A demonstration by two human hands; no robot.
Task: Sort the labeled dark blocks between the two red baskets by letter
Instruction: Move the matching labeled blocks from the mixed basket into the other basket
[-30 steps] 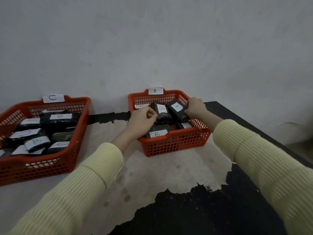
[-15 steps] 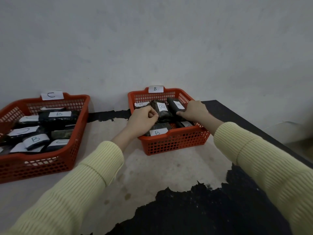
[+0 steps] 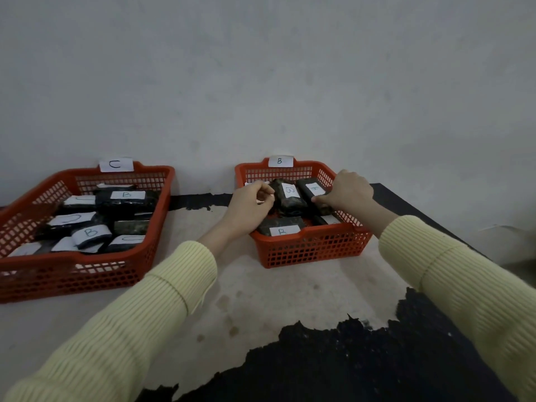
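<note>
The right red basket, tagged B, holds several dark blocks. My left hand reaches over its left rim, fingers curled tight against the left edge of a middle block labelled B. My right hand comes in over the right rim and pinches the neighbouring dark block, whose label I cannot read. Another B block lies at the front. The left red basket, tagged C, holds several blocks labelled B and C mixed together.
Both baskets stand on a worn pale tabletop against a grey wall. Black patches cover the table's near and right parts. The table's right edge runs diagonally behind my right sleeve.
The two blocks in my hands, tilted up a second ago, have come down flatter among the others in the B basket. Both hands stay on them.
</note>
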